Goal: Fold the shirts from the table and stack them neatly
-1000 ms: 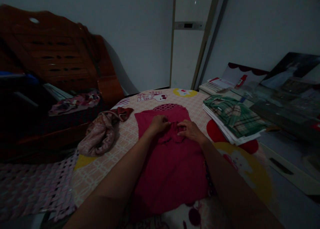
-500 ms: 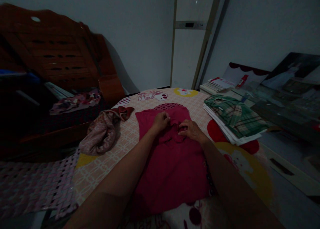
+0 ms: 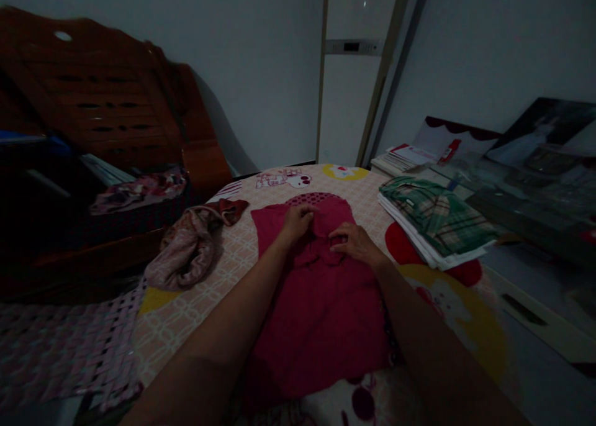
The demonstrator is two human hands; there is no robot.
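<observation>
A crimson-pink garment point(image 3: 326, 308) lies spread on the round table, with small wrinkles and raised folds near its far end. My left hand point(image 3: 298, 223) rests on the far left part of it, fingers bent and thumb pinched against the cloth. Opposite, my right hand point(image 3: 352, 243) has its fingers curled down onto the gathered cloth around the collar-like folds. Both hands are closed on the fabric, a short gap apart. Dim light hides exactly how much cloth each hand grips. Dotted fabric edges show at the garment's far end and right side.
A crumpled brownish-pink cloth point(image 3: 184, 252) sits left on the patterned tablecloth point(image 3: 223, 277). Folded clothes topped by a green plaid shirt point(image 3: 437, 215) lie right. A wooden chair point(image 3: 102, 103) stands left, a woven seat point(image 3: 65, 345) nearer. A glass-topped cabinet point(image 3: 526, 196) is at right.
My left hand has shifted slightly, its fingers a little straighter and the cloth between the hands flatter. My right hand has barely moved.
</observation>
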